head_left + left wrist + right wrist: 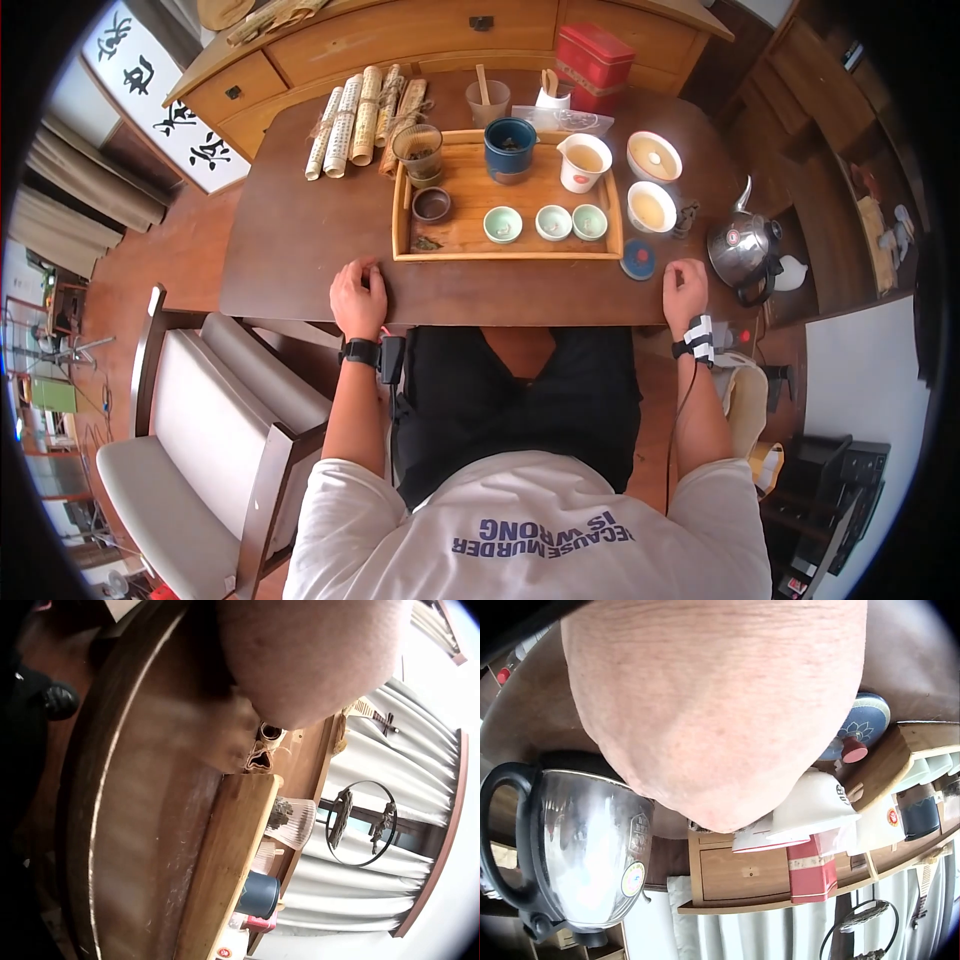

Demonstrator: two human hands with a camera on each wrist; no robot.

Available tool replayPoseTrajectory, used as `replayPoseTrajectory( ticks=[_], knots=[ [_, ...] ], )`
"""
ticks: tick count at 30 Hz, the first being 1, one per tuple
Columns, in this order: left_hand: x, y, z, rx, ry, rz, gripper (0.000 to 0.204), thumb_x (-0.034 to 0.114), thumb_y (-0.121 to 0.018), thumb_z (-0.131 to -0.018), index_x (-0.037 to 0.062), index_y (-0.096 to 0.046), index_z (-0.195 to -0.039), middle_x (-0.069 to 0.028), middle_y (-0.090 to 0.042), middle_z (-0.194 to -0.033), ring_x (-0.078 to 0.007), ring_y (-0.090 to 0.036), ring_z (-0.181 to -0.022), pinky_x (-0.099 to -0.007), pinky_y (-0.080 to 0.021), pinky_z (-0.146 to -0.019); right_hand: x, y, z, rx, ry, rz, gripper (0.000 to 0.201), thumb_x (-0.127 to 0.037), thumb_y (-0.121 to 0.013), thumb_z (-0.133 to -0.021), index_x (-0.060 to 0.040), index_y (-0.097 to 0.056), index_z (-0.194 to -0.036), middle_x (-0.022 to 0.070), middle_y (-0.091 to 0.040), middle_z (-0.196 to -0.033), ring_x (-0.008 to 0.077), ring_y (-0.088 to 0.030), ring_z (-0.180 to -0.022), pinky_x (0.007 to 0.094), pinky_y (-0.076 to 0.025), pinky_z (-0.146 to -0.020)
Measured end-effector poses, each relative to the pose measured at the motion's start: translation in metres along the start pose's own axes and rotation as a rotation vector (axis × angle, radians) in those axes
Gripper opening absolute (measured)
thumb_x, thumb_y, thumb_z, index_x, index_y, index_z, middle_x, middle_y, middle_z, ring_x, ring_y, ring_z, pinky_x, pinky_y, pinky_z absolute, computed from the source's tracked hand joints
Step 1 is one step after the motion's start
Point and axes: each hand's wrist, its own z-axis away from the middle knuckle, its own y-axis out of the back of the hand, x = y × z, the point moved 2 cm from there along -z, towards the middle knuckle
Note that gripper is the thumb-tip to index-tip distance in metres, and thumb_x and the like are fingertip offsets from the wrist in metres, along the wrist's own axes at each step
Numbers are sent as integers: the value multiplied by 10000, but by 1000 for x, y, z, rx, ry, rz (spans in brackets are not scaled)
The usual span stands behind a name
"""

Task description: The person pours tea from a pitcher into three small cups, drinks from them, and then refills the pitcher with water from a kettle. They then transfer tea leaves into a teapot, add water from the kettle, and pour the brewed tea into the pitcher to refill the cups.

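1. Person seated at dark table (290, 230), white printed shirt (540, 525), black trousers.
2. Left hand (358, 298) rests on near table edge, left of the tray; fingers loosely bent, holding nothing visible. Fingertips can't be made out in left wrist view.
3. Right hand (686, 290) rests near same edge, just beside the blue lid; fingers loosely bent, nothing visible in grasp. Right wrist view hides the fingers.
4. Blue lid (638, 259) lies on table by tray's near right corner; red knob shows in right wrist view.
5. Wooden tray (505, 257) between and beyond hands. Near part: three pale green cups (503, 226), small brown bowl (432, 206), dark leaves (428, 243).
6. Kettle (735, 245), silver with black handle, right of right hand.
7. Right of tray: two white bowls (658, 229), pale brown liquid.
8. Tray's far part: ribbed glass (418, 150), blue cup (508, 160), white pitcher (578, 182) with liquid.
9. Farther: rolled scrolls (355, 120) left, red box (595, 65) right.
10. Behind: wooden cabinet (410, 50).
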Motion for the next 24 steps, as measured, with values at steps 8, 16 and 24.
replayPoseTrajectory(
  ticks=[8,16,24],
  knots=[
    [1,-2,-1,26,-10,-5,106,111,-691,-906,81,-737,-997,-92,-687,-818,-323,-673,-824,-449,-527,-793,1,0,0,7,39,30,59,-74,-713,-914,-26,-695,-942,141,-686,-1032,335,-673,-952,403,-544,-823],
    [-1,-1,0,38,-17,-3,104,114,-688,-911,80,-739,-995,-96,-688,-824,-326,-671,-830,-450,-527,-796,0,-1,0,-33,-26,-4,71,-80,-715,-894,-23,-690,-930,155,-680,-1034,376,-657,-981,451,-531,-876],
    [0,-1,0,26,-2,-11,106,118,-688,-912,82,-740,-997,-95,-689,-826,-325,-670,-831,-448,-526,-795,-2,1,0,-13,-1,-4,76,-82,-713,-900,-16,-695,-933,160,-679,-1029,379,-656,-985,454,-530,-877]
  ],
)
